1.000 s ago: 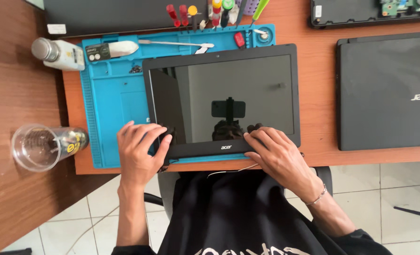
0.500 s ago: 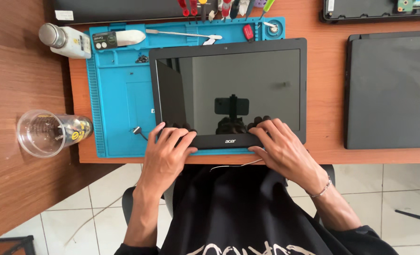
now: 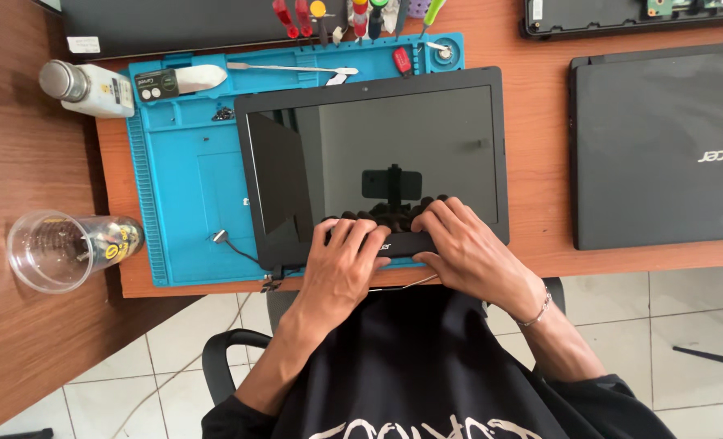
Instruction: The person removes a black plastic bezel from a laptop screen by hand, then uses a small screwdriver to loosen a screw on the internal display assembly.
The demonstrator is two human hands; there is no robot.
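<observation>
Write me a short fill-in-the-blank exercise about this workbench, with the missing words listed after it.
1. Both hands, the left hand and the right hand, rest on the ____ edge of the laptop screen panel.
2. The screen panel lies partly on a mat whose colour is ____.
3. The clear plastic cup lies on its ____.
4. A closed black laptop sits to the ____ of the screen panel.

Missing words: near (bottom); blue; side; right

left hand (image 3: 341,264) – palm down, fingers spread flat | right hand (image 3: 463,248) – palm down, fingers curled, bracelet at wrist
</observation>
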